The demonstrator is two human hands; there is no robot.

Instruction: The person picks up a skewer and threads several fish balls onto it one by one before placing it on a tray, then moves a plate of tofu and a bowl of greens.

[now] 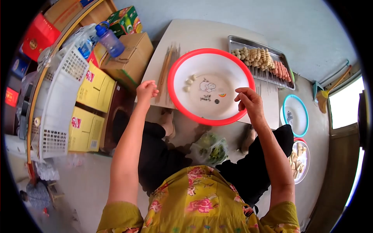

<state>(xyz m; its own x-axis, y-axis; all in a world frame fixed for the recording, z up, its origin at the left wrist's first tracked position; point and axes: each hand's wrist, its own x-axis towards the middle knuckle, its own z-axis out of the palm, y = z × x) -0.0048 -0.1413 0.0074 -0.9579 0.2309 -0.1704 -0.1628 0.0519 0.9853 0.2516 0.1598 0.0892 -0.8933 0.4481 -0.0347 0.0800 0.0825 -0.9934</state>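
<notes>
A white basin with a red rim point(173, 96) stands on the table in front of me. Several small pale balls point(189, 82) lie in its left part, beside a printed cartoon. Left of the basin is my left hand point(147, 90), its fingers curled together; whatever they may hold is hidden. Thin wooden skewers point(166, 70) lie on the table between that hand and the basin. Over the basin's right edge hangs my right hand point(249, 101), fingers bent in a pinch, with anything between them too small to make out. A metal tray point(289, 62) at the back right bears loaded skewers point(260, 58).
The table point(194, 33) meets the wall at the back. Cardboard boxes point(130, 54), a blue bottle point(110, 40) and a white plastic rack point(58, 112) stand left. A bag of greens point(211, 149) lies on the floor between my legs. Right are a blue-rimmed basin point(307, 116) and a filled bowl point(307, 171).
</notes>
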